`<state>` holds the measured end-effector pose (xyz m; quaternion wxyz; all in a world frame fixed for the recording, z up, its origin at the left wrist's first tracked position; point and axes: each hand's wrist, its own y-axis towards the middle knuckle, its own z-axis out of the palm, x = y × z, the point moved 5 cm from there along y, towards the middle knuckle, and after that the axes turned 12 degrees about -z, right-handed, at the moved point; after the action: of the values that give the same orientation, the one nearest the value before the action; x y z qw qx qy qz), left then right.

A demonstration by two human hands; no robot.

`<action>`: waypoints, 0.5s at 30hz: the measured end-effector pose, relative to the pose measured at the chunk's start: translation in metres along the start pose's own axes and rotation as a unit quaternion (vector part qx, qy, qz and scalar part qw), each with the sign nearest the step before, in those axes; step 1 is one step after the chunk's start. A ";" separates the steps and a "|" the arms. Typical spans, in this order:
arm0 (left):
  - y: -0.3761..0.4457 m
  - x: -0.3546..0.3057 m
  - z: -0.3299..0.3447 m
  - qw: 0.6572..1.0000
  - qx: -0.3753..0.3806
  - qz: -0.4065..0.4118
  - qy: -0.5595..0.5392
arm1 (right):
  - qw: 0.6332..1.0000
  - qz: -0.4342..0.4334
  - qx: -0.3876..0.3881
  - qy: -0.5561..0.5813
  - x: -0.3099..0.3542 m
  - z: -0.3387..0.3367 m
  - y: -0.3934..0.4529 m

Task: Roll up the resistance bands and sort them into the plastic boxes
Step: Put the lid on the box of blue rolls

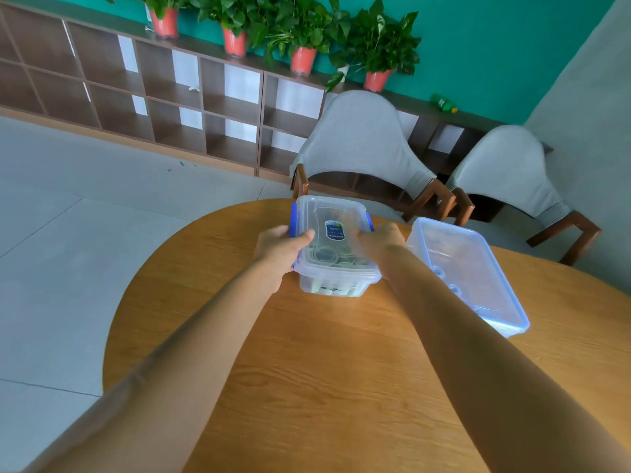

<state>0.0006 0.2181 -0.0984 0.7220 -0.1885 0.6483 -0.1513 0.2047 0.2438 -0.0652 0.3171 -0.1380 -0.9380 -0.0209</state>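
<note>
A clear plastic box (336,285) with a clear lid, blue side clips and a blue label stands on the round wooden table (341,370). Pale rolled resistance bands (324,257) show through its lid and front wall. My left hand (281,249) grips its left side, thumb on the lid and fingers at the blue clip. On the right side of the lid lies my right hand (379,238), fingers curled over the edge. A second clear box (478,278) with a blue rim stands open to the right, with blue rolled bands inside.
Two grey chairs (362,148) with wooden arms stand behind the table. A brown cubby shelf (170,93) carries potted plants along the teal wall. Grey floor lies to the left of the table.
</note>
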 end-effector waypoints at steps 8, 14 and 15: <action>0.033 0.006 0.001 0.975 0.204 -0.046 -0.071 | 0.997 -0.063 0.018 0.041 -0.010 0.003 0.019; 0.041 0.017 -0.003 0.965 0.234 -0.072 -0.089 | 0.981 -0.081 0.024 0.173 -0.021 0.008 -0.003; 0.040 0.015 -0.003 0.966 0.226 -0.084 -0.088 | 0.979 -0.070 0.028 0.190 -0.020 0.007 -0.003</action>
<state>-0.0022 0.2467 -0.1307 0.7847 -0.0862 0.5131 -0.3369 0.2150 0.2366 -0.0831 0.4914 -0.0565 -0.8681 -0.0424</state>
